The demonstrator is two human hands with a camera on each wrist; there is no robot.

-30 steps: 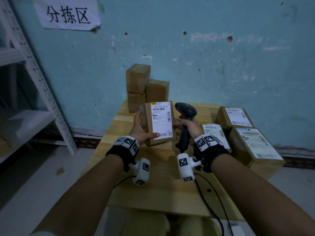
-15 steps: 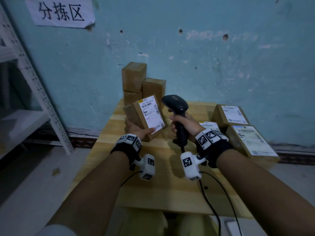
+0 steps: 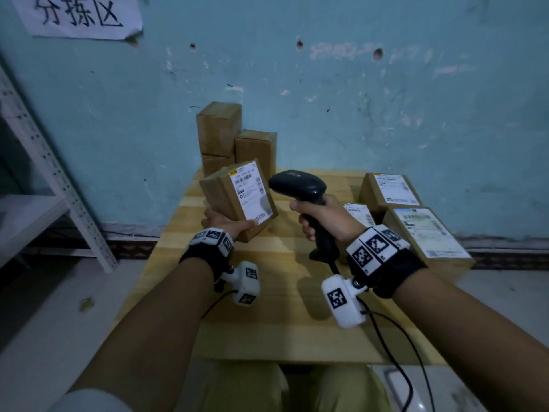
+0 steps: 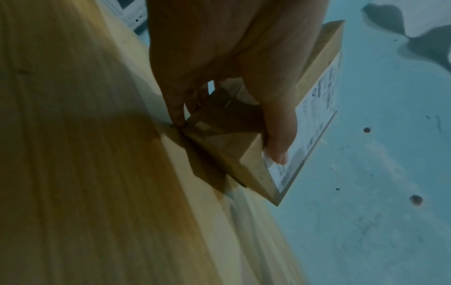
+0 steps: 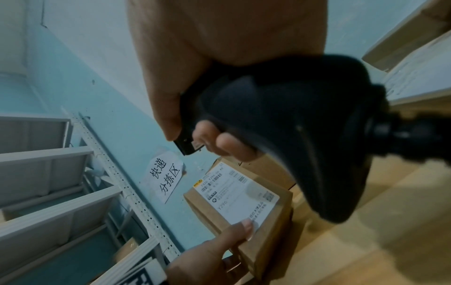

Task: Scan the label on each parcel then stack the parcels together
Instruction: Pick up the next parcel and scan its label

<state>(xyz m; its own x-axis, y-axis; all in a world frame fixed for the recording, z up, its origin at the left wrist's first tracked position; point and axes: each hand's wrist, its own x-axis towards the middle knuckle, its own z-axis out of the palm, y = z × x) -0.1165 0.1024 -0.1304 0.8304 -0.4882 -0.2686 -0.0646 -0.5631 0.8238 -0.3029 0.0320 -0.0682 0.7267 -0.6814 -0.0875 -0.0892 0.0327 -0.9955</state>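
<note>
My left hand (image 3: pixel 228 226) grips a brown cardboard parcel (image 3: pixel 237 197) from below, thumb on its white label (image 3: pixel 251 191), and holds it tilted above the wooden table (image 3: pixel 267 307). In the left wrist view the thumb (image 4: pixel 278 135) presses the label's corner of the parcel (image 4: pixel 231 154). My right hand (image 3: pixel 323 218) grips the handle of a black barcode scanner (image 3: pixel 300 185), its head close to the right of the label. The right wrist view shows the scanner (image 5: pixel 292 125) above the labelled parcel (image 5: pixel 239 196).
Three plain brown boxes (image 3: pixel 234 141) are stacked against the blue wall at the table's back. Three labelled parcels (image 3: pixel 424 230) lie at the table's right side. The scanner's cable (image 3: pixel 395 352) hangs off the front edge. A white metal shelf (image 3: pixel 44 179) stands on the left.
The left hand has tilted the parcel so its label turns toward the scanner. The right hand has lifted the scanner, and its head now points at the label.
</note>
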